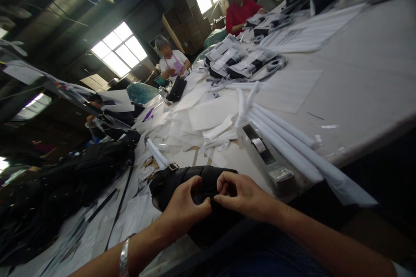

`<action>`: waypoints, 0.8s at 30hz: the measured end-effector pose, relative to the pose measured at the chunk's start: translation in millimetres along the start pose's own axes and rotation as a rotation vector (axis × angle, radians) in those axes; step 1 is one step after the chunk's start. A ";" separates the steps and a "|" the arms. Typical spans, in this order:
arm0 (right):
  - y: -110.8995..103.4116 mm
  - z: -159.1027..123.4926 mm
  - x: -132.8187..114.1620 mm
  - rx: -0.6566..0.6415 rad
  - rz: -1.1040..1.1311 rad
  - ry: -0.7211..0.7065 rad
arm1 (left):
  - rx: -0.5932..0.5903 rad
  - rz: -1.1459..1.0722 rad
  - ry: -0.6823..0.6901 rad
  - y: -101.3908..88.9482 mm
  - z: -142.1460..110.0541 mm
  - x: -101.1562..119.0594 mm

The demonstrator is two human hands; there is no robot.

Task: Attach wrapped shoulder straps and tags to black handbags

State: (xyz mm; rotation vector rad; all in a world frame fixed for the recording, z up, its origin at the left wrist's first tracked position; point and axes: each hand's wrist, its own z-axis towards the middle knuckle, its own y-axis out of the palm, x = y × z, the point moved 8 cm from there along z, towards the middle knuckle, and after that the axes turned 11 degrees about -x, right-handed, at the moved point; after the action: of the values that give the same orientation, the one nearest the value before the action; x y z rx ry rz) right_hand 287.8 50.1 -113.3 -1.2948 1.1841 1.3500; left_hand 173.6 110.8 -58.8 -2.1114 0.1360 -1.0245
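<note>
A black bag (165, 184) with a gold-coloured buckle (173, 166) lies at the near edge of the table. On its left part is my left hand (183, 207), fingers curled over it and thumb pressed near its middle. My right hand (242, 194) is at the right part of the bag, with thumb and forefinger closed together in a pinch. What sits between those fingertips is too dark and small to make out. Just right of the bag stands a clear tape dispenser (268, 153).
White foam tubes (286, 143) extend past the table's right edge. White sheets (212, 114) and wrapped black bags (250, 62) cover the table farther back. Black bags (87, 173) are heaped at left. Two people (175, 60) work across the table; another person is partly hidden at left.
</note>
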 end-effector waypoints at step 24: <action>3.3 -6.6 4.9 0.241 -0.156 -0.056 | 0.015 0.062 -0.041 2.9 13.4 -11.6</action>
State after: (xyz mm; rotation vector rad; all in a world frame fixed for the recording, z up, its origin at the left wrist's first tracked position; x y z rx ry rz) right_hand 285.2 43.0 -118.0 -1.1441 1.1441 1.0884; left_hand 175.9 121.3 -73.2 -2.1002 0.1717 -0.9422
